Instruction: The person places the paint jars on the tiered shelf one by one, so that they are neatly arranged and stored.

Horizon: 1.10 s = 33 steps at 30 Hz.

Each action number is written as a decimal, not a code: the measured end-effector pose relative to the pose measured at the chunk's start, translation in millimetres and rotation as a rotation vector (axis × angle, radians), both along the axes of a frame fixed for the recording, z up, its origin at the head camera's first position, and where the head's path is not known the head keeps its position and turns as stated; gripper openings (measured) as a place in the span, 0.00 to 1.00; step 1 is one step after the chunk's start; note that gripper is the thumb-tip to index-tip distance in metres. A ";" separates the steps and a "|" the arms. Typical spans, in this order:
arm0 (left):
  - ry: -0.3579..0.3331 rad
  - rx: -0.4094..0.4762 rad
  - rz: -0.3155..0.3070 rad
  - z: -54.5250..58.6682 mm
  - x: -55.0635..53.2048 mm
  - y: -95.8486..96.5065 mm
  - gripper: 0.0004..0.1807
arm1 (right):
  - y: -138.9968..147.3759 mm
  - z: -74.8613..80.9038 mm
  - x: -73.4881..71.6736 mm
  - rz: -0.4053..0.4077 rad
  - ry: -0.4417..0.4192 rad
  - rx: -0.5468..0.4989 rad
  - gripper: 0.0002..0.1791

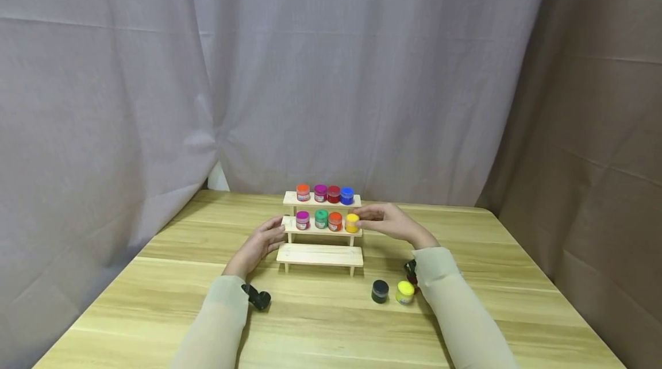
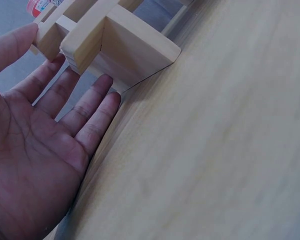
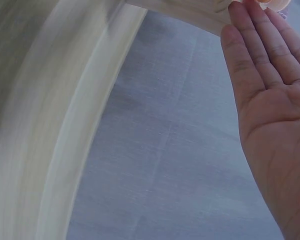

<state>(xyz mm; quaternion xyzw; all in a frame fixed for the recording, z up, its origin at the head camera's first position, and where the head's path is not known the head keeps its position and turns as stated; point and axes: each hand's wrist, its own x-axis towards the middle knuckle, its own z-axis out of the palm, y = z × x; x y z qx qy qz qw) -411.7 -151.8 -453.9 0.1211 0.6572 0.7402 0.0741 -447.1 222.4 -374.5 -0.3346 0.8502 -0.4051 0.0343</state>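
A three-tier wooden stand [image 1: 320, 253] is on the table. On its middle tier, purple [image 1: 302, 220], green [image 1: 321, 219] and orange-red [image 1: 335, 221] paint jars stand in a row with a yellow-orange paint jar [image 1: 351, 223] at the right end. My right hand [image 1: 395, 224] pinches that last jar, thumb at its near right side, index finger behind it. In the right wrist view, the other fingers lie straight beside the board's end. At the stand's left end, my left hand [image 1: 261, 242] touches the wood with thumb and fingertips, its fingers extended [image 2: 92, 112].
The top tier carries orange [image 1: 303, 193], purple [image 1: 320, 193], red [image 1: 334, 194] and blue [image 1: 347, 195] jars. Black [image 1: 380, 291] and yellow [image 1: 405, 292] jars stand at front right, beside a jar mostly hidden by the right sleeve. Grey curtains [image 1: 351, 81] hang behind the table.
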 end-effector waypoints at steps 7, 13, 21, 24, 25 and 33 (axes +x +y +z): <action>-0.001 0.003 0.001 -0.3 -1.0 2.4 0.38 | 12.3 3.4 5.9 0.012 0.041 0.004 0.20; 0.005 0.013 -0.010 -1.1 -0.5 2.8 0.38 | 28.1 2.2 12.1 0.006 0.049 0.023 0.23; 0.005 0.001 0.002 0.4 0.2 2.5 0.37 | 38.9 -0.6 22.8 0.109 -0.005 0.133 0.16; 0.003 0.004 0.007 1.1 -0.5 2.8 0.37 | 42.6 -4.1 28.2 0.174 -0.094 0.180 0.16; 0.001 0.002 0.008 1.2 -0.6 2.9 0.37 | 43.8 -5.9 30.0 0.193 -0.126 0.191 0.16; -0.001 -0.009 -0.004 0.8 -0.1 4.0 0.37 | 46.8 -21.3 41.0 0.322 -0.337 0.189 0.20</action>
